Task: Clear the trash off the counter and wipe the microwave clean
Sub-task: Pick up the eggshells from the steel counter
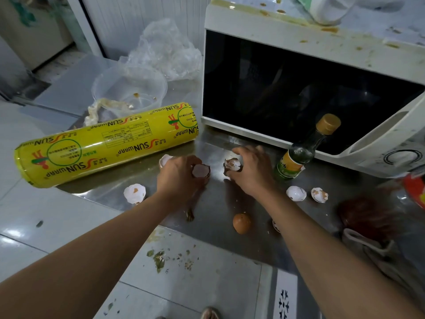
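Note:
Broken eggshells lie scattered on the steel counter [213,203]. My left hand [177,178] grips one shell half [200,170], and another shell [165,160] shows just behind its fingers. My right hand [249,171] holds a cracked shell [232,165]. Loose shells remain at the left [135,193], at the right [296,193] and further right [319,194]; a brown shell [241,223] sits near the front edge. The white microwave [299,31] stands behind, its top spotted with brown stains.
A yellow cling-wrap roll [105,143] lies to the left. Behind it are a dirty clear plastic bowl [130,88] and a crumpled plastic bag [165,47]. A dark bottle with a gold cap [303,150] stands before the microwave. A red mesh bag [368,217] lies right. Crumbs litter the floor [172,259].

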A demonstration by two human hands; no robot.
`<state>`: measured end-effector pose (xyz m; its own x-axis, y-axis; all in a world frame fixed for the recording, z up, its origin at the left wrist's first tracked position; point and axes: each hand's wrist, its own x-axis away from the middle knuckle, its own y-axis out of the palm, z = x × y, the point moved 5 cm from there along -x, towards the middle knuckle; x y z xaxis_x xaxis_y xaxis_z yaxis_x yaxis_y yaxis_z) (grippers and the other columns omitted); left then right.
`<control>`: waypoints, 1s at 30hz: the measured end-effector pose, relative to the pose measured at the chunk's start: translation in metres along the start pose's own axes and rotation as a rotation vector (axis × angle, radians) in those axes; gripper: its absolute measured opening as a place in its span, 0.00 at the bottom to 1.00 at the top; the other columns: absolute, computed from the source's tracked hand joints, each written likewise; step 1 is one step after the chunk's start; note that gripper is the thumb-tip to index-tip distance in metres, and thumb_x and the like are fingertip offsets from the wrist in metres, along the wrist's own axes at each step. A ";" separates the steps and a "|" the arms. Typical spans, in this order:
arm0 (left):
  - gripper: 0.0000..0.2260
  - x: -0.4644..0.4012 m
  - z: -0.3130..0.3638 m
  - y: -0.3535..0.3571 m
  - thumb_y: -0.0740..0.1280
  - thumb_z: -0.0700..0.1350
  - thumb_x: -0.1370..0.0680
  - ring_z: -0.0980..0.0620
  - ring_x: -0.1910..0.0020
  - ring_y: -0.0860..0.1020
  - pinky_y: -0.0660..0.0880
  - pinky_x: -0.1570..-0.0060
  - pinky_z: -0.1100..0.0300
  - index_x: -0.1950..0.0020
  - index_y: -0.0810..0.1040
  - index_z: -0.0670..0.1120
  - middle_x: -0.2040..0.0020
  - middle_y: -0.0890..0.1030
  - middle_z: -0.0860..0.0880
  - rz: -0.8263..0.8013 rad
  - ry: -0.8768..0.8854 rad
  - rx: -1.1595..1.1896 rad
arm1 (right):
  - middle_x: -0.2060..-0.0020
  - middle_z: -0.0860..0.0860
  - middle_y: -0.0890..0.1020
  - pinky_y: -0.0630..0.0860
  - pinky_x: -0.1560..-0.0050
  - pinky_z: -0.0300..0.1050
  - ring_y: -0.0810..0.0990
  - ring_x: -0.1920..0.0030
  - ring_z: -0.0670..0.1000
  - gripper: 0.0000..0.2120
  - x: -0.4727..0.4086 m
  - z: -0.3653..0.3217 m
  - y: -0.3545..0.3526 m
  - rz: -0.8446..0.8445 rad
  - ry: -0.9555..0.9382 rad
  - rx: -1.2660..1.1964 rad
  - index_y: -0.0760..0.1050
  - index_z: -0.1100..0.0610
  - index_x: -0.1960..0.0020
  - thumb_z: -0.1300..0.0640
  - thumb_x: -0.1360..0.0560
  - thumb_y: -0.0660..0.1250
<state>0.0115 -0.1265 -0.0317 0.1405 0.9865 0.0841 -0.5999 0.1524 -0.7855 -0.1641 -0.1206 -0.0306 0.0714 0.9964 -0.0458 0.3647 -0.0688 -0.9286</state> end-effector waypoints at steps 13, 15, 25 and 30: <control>0.18 -0.005 0.003 -0.002 0.75 0.52 0.35 0.46 0.51 0.79 0.77 0.53 0.51 0.48 0.81 0.49 0.49 0.82 0.47 -0.065 0.064 -0.162 | 0.45 0.54 0.76 0.64 0.50 0.44 0.69 0.42 0.55 0.19 0.011 -0.004 0.009 -0.063 0.042 -0.086 0.77 0.56 0.42 0.57 0.32 0.74; 0.19 0.001 0.003 -0.009 0.75 0.51 0.35 0.46 0.49 0.78 0.77 0.52 0.51 0.45 0.80 0.50 0.48 0.82 0.48 -0.042 0.077 -0.126 | 0.44 0.54 0.75 0.67 0.49 0.45 0.70 0.41 0.56 0.18 0.015 -0.007 0.010 -0.090 0.038 -0.125 0.76 0.57 0.44 0.58 0.33 0.74; 0.15 0.044 -0.026 -0.061 0.74 0.45 0.33 0.43 0.50 0.80 0.70 0.56 0.59 0.47 0.82 0.47 0.50 0.83 0.45 0.113 0.057 -0.038 | 0.48 0.56 0.76 0.67 0.50 0.42 0.74 0.47 0.55 0.13 0.047 -0.034 0.016 -0.116 0.030 -0.242 0.79 0.60 0.49 0.64 0.33 0.74; 0.19 0.065 -0.043 -0.077 0.76 0.43 0.34 0.49 0.51 0.79 0.73 0.53 0.59 0.44 0.81 0.48 0.48 0.83 0.48 0.099 0.031 0.008 | 0.49 0.54 0.78 0.67 0.52 0.38 0.76 0.49 0.54 0.13 0.066 -0.051 0.023 -0.133 0.002 -0.222 0.79 0.58 0.49 0.63 0.34 0.74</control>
<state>0.1007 -0.0766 0.0078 0.1043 0.9945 -0.0129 -0.6185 0.0547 -0.7839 -0.1038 -0.0587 -0.0360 0.0106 0.9973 0.0724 0.5659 0.0537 -0.8227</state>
